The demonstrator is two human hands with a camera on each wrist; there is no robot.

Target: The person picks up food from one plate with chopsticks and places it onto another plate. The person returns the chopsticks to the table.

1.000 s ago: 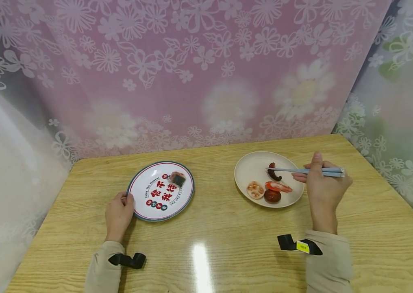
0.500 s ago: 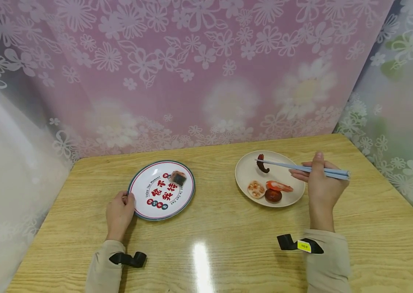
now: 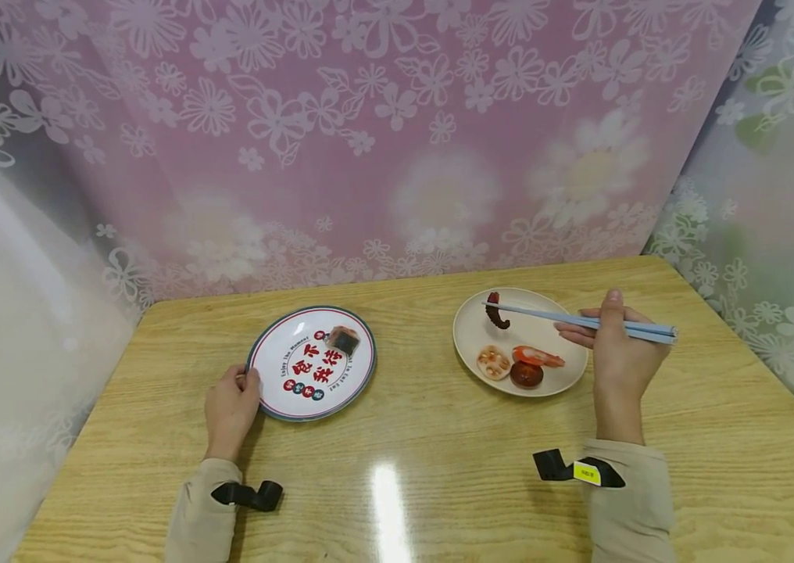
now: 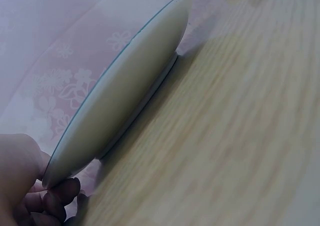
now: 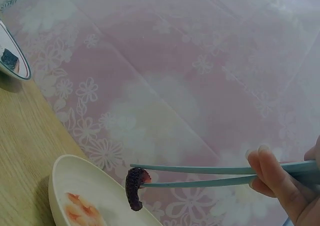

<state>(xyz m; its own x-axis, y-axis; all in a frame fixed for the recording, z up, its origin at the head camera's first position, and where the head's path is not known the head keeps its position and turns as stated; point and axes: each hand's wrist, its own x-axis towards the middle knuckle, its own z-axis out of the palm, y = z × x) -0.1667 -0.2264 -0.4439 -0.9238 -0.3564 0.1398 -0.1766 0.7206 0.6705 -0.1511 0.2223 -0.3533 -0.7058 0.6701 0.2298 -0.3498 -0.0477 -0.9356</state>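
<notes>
My right hand [image 3: 625, 363] holds a pair of pale blue chopsticks [image 3: 545, 314]. Between their tips hangs a dark red, curled piece like an octopus tentacle [image 5: 133, 188], lifted above the cream plate [image 3: 469, 336]. On that plate lie a lotus root slice [image 3: 493, 363], a shrimp [image 3: 538, 356] and a glossy brown round piece [image 3: 527, 374]. At the left, my left hand [image 3: 231, 410] pinches the near-left rim of a white plate [image 3: 272, 352] with red lettering. A small block with a dark wrap [image 3: 344, 342] sits on this white plate.
Both plates stand on a wooden table [image 3: 411, 426], with a gap of bare wood between them. A pink flowered curtain [image 3: 369, 156] hangs behind the table's back edge. More flowered cloth closes off both sides.
The chopsticks have lifted the tentacle-like piece from the cream plate and carried it left towards the plate's far-left rim. My left hand keeps its hold on the white plate.
</notes>
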